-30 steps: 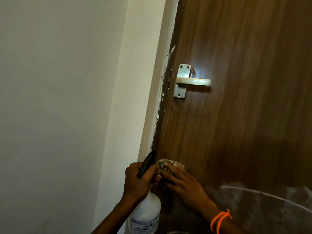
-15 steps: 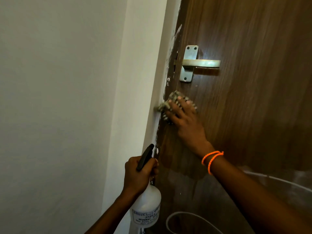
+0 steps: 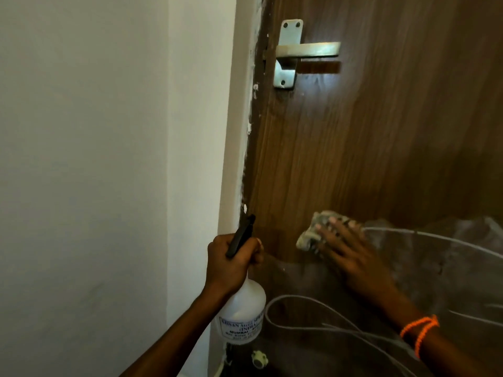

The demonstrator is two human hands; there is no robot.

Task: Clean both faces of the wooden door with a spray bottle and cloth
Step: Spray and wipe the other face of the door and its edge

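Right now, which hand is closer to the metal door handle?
The right hand, though not by much. It presses the cloth flat on the door, below the door handle. The left hand grips the spray bottle lower, by the door's edge.

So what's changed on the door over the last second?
The right hand swept the cloth up the door toward the handle, then back down and rightward. The left hand kept its grip on the spray bottle, near the door's edge.
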